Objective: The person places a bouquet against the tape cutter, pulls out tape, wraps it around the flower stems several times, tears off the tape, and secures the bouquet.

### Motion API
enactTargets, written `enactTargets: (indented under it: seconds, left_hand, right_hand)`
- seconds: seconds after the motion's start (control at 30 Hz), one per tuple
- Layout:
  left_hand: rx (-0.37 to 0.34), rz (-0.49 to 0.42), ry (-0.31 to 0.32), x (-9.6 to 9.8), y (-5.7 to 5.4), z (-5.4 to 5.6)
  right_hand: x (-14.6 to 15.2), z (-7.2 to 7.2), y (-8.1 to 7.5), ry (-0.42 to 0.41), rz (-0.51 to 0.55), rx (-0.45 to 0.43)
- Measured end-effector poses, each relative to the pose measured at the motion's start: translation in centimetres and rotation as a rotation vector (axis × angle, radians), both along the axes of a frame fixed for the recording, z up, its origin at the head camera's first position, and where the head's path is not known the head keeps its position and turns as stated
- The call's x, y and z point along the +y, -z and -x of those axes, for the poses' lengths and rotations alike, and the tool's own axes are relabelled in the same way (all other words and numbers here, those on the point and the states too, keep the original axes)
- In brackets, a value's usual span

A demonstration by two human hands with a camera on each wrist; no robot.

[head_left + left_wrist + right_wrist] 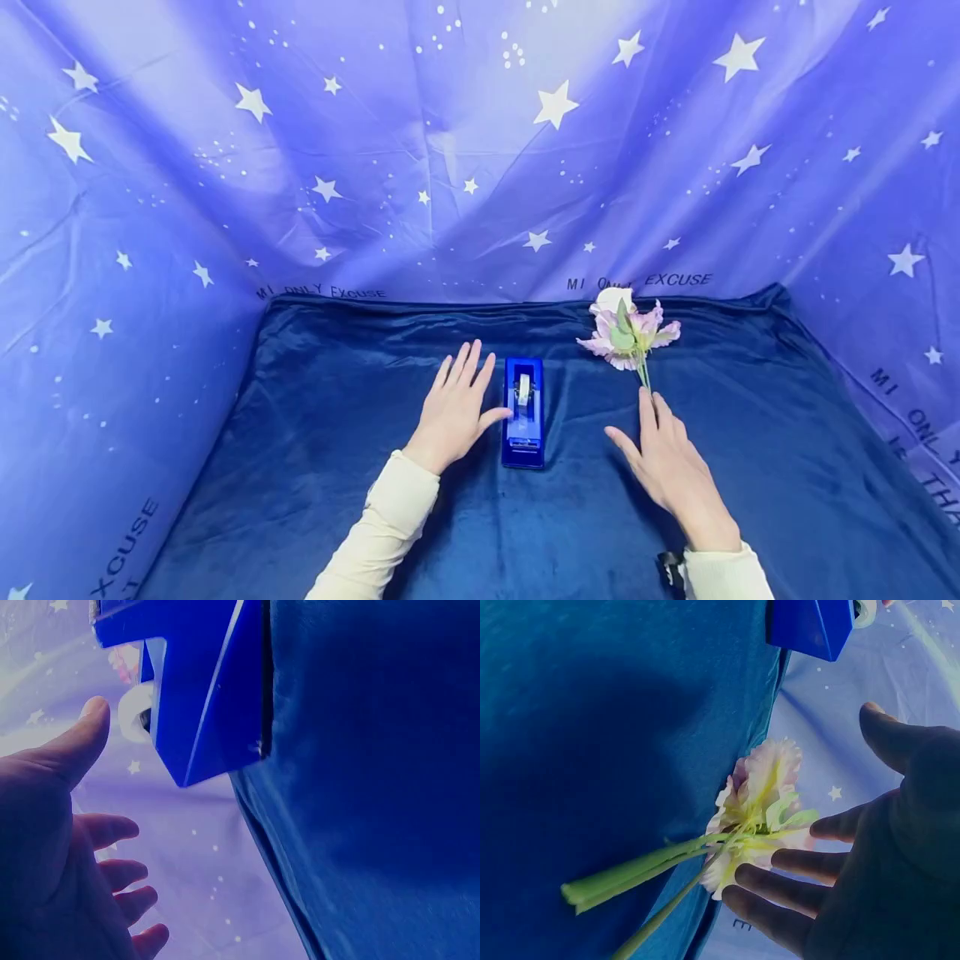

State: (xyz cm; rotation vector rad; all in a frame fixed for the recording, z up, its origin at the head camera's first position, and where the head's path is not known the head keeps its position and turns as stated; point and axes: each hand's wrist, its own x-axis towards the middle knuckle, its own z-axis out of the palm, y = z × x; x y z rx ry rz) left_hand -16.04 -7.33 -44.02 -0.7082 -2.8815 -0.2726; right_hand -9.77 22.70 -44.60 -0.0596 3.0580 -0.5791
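Observation:
A blue tape dispenser [523, 450] with a roll of clear tape [523, 388] stands on the dark blue cloth. Just left of it is my left hand [453, 412], fingers spread, its thumb overlapping the dispenser's edge in the head view. The left wrist view shows a gap between that thumb and the dispenser [202, 697]. Pale pink and white flowers [630, 333] lie farther back on the right, their green stems [645, 874] towards me. My right hand [675, 467] hovers above the stems with its fingers straight, holding nothing.
Dark blue velvety cloth [337, 500] covers the table, with folds along its back edge. A purple curtain [480, 150] printed with white stars and lettering hangs behind and at both sides. A black band [670, 570] is at my right wrist.

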Motion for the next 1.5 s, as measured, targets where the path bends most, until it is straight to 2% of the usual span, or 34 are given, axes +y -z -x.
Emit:
enactTargets:
  seconds: [0.27, 0.5, 0.6, 0.83, 1.03, 1.33, 1.5]
  left_hand:
    - [-0.031, 0.002, 0.035, 1.8, -0.3, 0.3]
    - [-0.041, 0.025, 0.082, 3.5, -0.7, 0.9]
    - [-0.039, 0.039, 0.103, 4.3, -0.9, 1.0]
    - [-0.018, 0.053, 0.191, 5.9, -1.3, 1.1]
    - [-0.009, 0.102, 0.243, 7.5, -2.1, 1.3]
    - [0.056, 0.125, 0.315, 8.9, -2.4, 1.5]
    - [0.129, 0.121, 0.376, 10.3, -2.9, 1.8]
  right_hand:
    - [0.5, -0.3, 0.3, 0.034, -0.032, 0.011]
    - [0.2, 0.4, 0.5, 0.038, -0.027, -0.010]
    - [0.0, 0.7, 0.1, 0.056, -0.019, -0.031]
    - [0.1, 0.4, -0.4, 0.090, -0.076, -0.104]
    - [0.5, 0.4, -0.3, 0.099, -0.070, -0.102]
    - [0.0, 0.0, -0.3, 0.131, -0.055, -0.135]
    - [0.3, 0.0, -0.8, 0.143, -0.047, -0.119]
